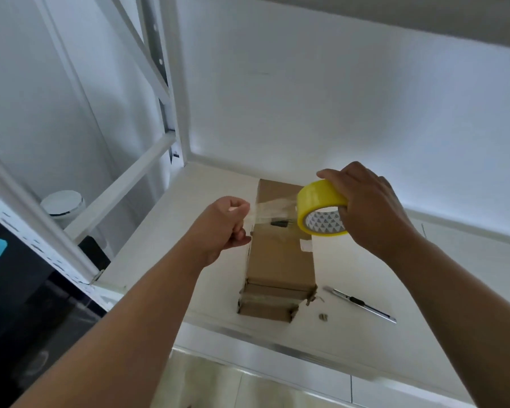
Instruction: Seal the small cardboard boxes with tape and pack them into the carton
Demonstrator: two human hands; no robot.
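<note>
White worktop (159, 248) inside a white metal rack (177, 83). Our cardboard box (280, 260) lies flat mid-worktop, closed up, long axis running near to far. Our right hand (371, 207) has its fingers curled round the yellow tape roll (315, 198) above the box. Our left hand (221, 228) pinches the pulled strip (271, 212), stretched left-right across it.

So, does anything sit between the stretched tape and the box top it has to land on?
Nothing visible does. The tape strip spans from the left hand to the yellow roll in the right hand, over the box. The utility knife lies on the shelf, right of the box.
</note>
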